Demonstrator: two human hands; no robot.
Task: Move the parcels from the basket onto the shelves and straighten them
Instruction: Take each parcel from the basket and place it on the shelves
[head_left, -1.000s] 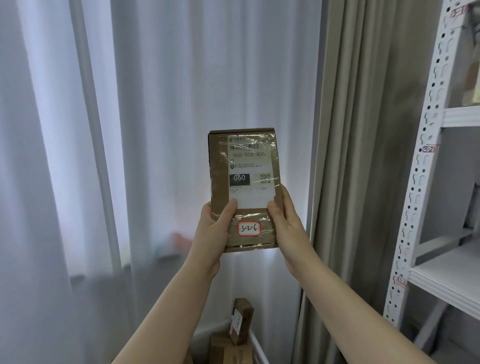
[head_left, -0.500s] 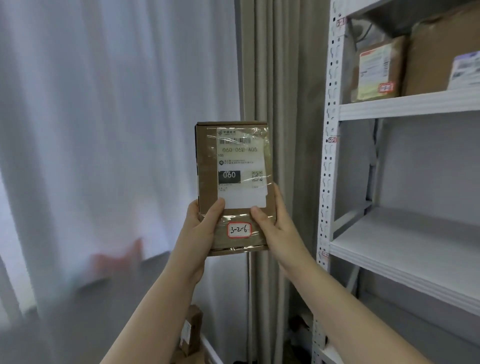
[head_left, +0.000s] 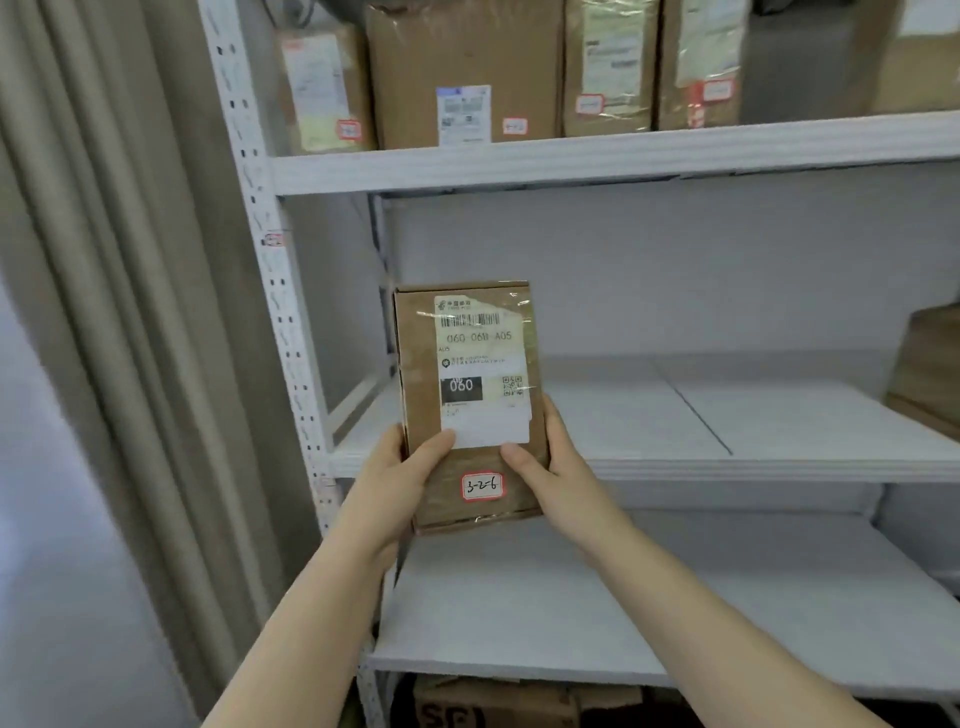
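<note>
A flat brown cardboard parcel (head_left: 421, 338) with a white shipping label and a small red-edged tag reading 3-2-6 stands upright in the air in front of the white shelf unit. My left hand (head_left: 387, 483) grips its lower left edge, thumb across the front. My right hand (head_left: 558, 467) grips its lower right edge in the same way. The parcel hangs at the left end of the middle shelf (head_left: 649, 462), just in front of its edge. The basket is out of view.
The top shelf (head_left: 597, 161) carries several labelled brown parcels. One brown box (head_left: 930, 364) sits at the right end of the middle shelf. A lower shelf (head_left: 571, 623) lies beneath, with boxes under it. A perforated white upright (head_left: 270, 260) and beige curtain (head_left: 119, 312) stand left.
The view has swung right from the curtain to the shelf unit. Both hands kept hold of the parcel, which is now in front of the middle shelf.
</note>
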